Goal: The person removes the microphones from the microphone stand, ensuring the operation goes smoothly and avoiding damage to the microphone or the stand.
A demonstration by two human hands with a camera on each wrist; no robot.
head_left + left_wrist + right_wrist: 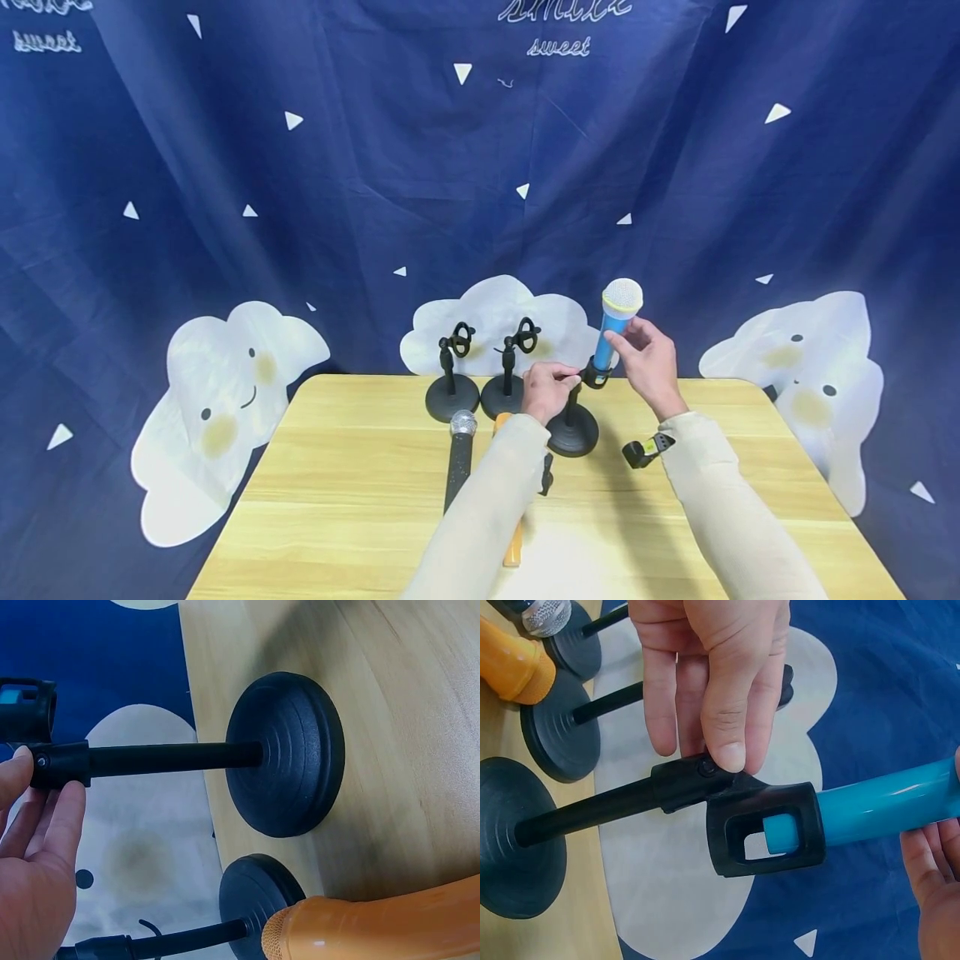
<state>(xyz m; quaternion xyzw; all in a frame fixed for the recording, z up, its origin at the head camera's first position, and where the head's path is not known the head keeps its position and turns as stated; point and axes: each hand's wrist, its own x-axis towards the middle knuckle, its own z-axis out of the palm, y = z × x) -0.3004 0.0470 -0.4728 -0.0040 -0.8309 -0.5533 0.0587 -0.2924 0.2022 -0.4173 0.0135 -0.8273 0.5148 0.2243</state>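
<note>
My right hand (pixel 651 367) holds a blue toy microphone (pixel 606 350) with a white mesh head, tilted head-up. In the right wrist view, the lower end of this blue body (pixel 885 801) sits inside the black ring clip (pixel 810 825) of a microphone stand. My left hand (pixel 549 390) pinches the joint just below that clip, thumb on one side and fingers on the other. The stand's round black base (pixel 289 754) rests on the table, its pole (pixel 165 757) upright. The microphone's head is out of both wrist views.
Two more black stands (pixel 452 400) (pixel 501 404) stand to the left near the table's back edge, their clips holding nothing. An orange microphone (pixel 512 550) and a black one (pixel 459 467) with a silver head lie in front. A blue curtain (pixel 360 208) hangs behind the wooden table (pixel 337 483).
</note>
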